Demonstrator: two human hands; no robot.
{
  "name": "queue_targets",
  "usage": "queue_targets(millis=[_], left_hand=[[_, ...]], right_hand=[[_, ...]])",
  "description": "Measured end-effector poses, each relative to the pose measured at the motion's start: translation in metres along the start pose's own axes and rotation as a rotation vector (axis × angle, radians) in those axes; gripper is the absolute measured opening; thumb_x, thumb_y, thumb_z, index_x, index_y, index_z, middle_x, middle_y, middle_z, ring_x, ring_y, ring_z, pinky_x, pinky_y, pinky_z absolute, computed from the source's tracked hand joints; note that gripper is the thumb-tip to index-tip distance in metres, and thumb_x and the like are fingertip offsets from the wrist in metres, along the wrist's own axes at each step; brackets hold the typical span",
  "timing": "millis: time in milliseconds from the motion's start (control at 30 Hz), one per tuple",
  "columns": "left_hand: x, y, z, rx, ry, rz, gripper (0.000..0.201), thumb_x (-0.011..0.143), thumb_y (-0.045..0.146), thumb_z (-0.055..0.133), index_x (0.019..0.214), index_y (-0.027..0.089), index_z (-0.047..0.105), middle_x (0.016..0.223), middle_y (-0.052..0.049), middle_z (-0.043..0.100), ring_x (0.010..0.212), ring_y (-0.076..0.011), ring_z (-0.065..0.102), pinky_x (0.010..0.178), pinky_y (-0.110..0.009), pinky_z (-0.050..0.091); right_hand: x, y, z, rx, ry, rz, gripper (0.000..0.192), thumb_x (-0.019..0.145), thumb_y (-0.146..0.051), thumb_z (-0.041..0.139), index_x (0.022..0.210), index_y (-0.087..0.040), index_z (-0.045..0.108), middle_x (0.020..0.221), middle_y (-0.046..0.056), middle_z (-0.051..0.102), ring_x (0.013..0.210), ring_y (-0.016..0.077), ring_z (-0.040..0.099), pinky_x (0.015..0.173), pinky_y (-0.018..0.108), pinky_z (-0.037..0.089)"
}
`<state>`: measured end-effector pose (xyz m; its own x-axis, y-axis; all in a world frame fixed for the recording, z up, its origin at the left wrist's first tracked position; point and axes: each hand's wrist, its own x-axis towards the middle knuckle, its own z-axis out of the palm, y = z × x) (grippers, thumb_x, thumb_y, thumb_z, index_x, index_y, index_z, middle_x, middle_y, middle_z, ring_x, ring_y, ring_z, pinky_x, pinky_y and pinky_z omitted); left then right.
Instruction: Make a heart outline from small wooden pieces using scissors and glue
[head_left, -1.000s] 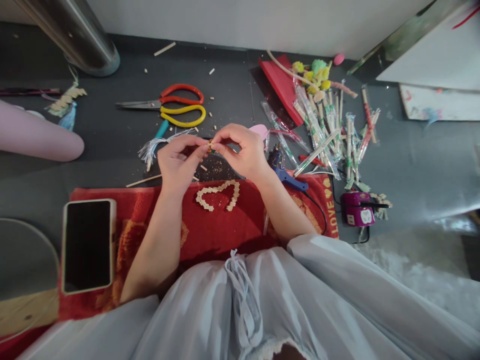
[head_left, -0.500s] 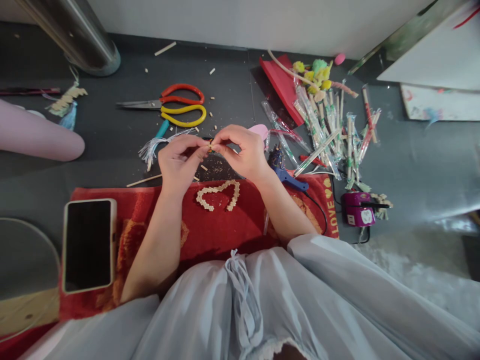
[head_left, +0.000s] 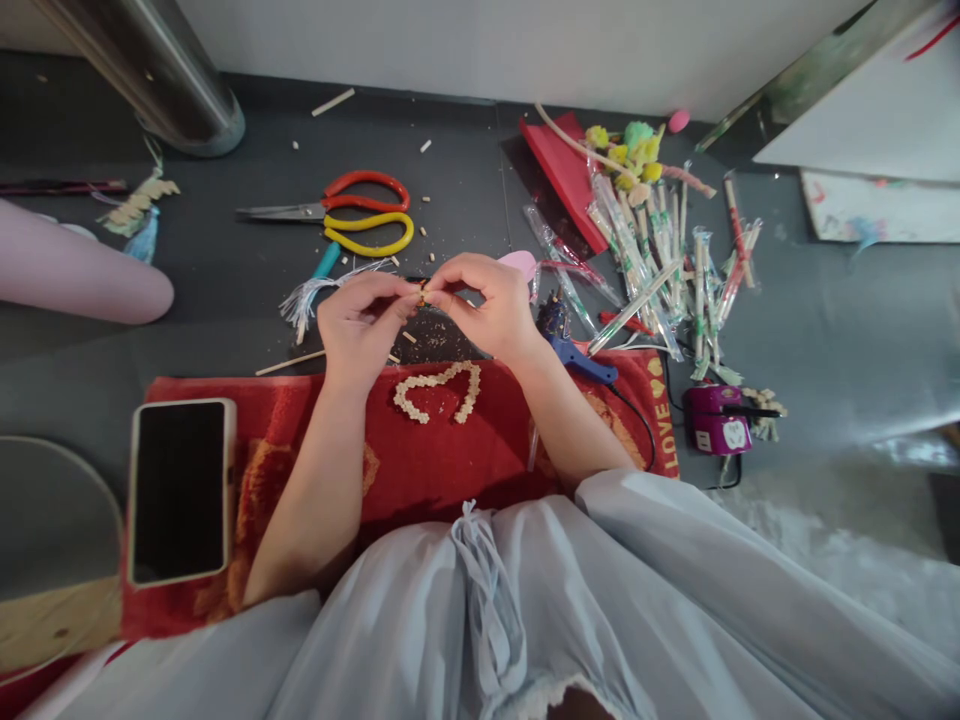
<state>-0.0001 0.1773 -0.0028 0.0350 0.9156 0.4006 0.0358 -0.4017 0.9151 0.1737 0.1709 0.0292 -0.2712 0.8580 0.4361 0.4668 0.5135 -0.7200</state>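
My left hand (head_left: 361,325) and my right hand (head_left: 480,305) meet fingertip to fingertip above the edge of the red towel (head_left: 435,460). Both pinch a tiny pale piece (head_left: 423,294), mostly covered by the fingers; its exact kind is too small to make out. Below them on the towel lies an open heart-shaped chain of small cream wooden bits (head_left: 437,388), with a gap at its lower end. Short cut stick pieces (head_left: 409,337) and crumbs are scattered on the dark table just beyond the towel.
Orange-and-yellow-handled scissors (head_left: 352,212) lie beyond my left hand. A blue glue gun (head_left: 577,355) rests by my right forearm. Wrapped sticks (head_left: 645,250) pile up at right, near a purple device (head_left: 718,420). A phone (head_left: 182,490) lies at left, below a pink cylinder (head_left: 82,262).
Both hands keep their pinch at nearly the same spot, with only a slight shift of the fingertips. The whole view has moved a little; the things on the table lie as before.
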Motion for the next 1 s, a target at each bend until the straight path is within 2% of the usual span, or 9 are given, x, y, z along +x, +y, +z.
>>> queue_targets(millis=[167, 300, 467, 600, 733, 867, 1000], left_hand=[[-0.0011, -0.0009, 0.001, -0.027, -0.002, -0.009, 0.016, 0.079, 0.041, 0.08, 0.083, 0.026, 0.076, 0.083, 0.0, 0.074, 0.075, -0.0139, 0.068, 0.071, -0.031, 0.057], [-0.0021, -0.0018, 0.0014, -0.061, 0.005, -0.003, 0.012, 0.081, 0.038, 0.08, 0.087, 0.027, 0.078, 0.083, 0.0, 0.074, 0.07, -0.0125, 0.067, 0.064, -0.029, 0.057], [-0.0019, -0.0004, 0.0011, -0.039, 0.006, -0.01, 0.011, 0.079, 0.036, 0.081, 0.086, 0.028, 0.078, 0.082, 0.0, 0.074, 0.078, -0.0141, 0.07, 0.07, -0.03, 0.059], [-0.0018, 0.0007, 0.0018, -0.067, 0.012, 0.022, 0.009, 0.08, 0.035, 0.081, 0.087, 0.029, 0.079, 0.083, 0.001, 0.075, 0.077, -0.0136, 0.07, 0.069, -0.029, 0.058], [-0.002, 0.0026, 0.0029, -0.062, 0.013, 0.002, 0.014, 0.078, 0.039, 0.082, 0.087, 0.029, 0.079, 0.083, 0.0, 0.075, 0.076, -0.0138, 0.07, 0.07, -0.03, 0.059], [-0.0023, 0.0043, 0.004, -0.06, 0.034, -0.013, 0.018, 0.077, 0.043, 0.082, 0.087, 0.029, 0.08, 0.085, -0.001, 0.076, 0.083, -0.016, 0.071, 0.077, -0.033, 0.06], [-0.0031, 0.0027, 0.0055, -0.111, 0.042, -0.045, 0.023, 0.075, 0.046, 0.083, 0.088, 0.028, 0.079, 0.088, -0.002, 0.076, 0.083, -0.0165, 0.072, 0.072, -0.031, 0.06]], right_hand=[[-0.0003, 0.0004, -0.0003, 0.038, 0.035, -0.007, 0.027, 0.096, -0.043, 0.059, 0.086, -0.019, 0.068, 0.086, 0.001, 0.072, 0.081, 0.0111, 0.065, 0.074, 0.026, 0.053], [-0.0007, 0.0, -0.0005, 0.078, 0.056, -0.024, 0.019, 0.094, -0.035, 0.062, 0.087, -0.019, 0.069, 0.087, 0.001, 0.073, 0.081, 0.0104, 0.065, 0.074, 0.026, 0.054], [-0.0017, -0.0004, 0.0003, 0.129, 0.049, 0.038, 0.019, 0.091, -0.037, 0.064, 0.087, -0.02, 0.071, 0.087, 0.001, 0.072, 0.081, 0.0108, 0.066, 0.075, 0.027, 0.056], [-0.0022, 0.0, 0.0014, 0.161, 0.056, 0.074, 0.02, 0.09, -0.039, 0.065, 0.087, -0.02, 0.072, 0.087, 0.001, 0.072, 0.082, 0.0105, 0.067, 0.073, 0.026, 0.058], [-0.0023, -0.0003, 0.0025, 0.155, 0.061, 0.116, 0.02, 0.089, -0.039, 0.065, 0.088, -0.02, 0.07, 0.088, 0.001, 0.072, 0.083, 0.011, 0.068, 0.077, 0.027, 0.059], [-0.0032, -0.0007, 0.0032, 0.181, 0.082, 0.14, 0.018, 0.088, -0.036, 0.067, 0.089, -0.018, 0.068, 0.088, 0.0, 0.071, 0.082, 0.0109, 0.068, 0.079, 0.029, 0.06], [-0.0045, 0.0002, 0.0037, 0.203, 0.085, 0.119, 0.02, 0.088, -0.037, 0.069, 0.092, -0.018, 0.065, 0.089, 0.0, 0.07, 0.083, 0.0108, 0.068, 0.081, 0.03, 0.061]])
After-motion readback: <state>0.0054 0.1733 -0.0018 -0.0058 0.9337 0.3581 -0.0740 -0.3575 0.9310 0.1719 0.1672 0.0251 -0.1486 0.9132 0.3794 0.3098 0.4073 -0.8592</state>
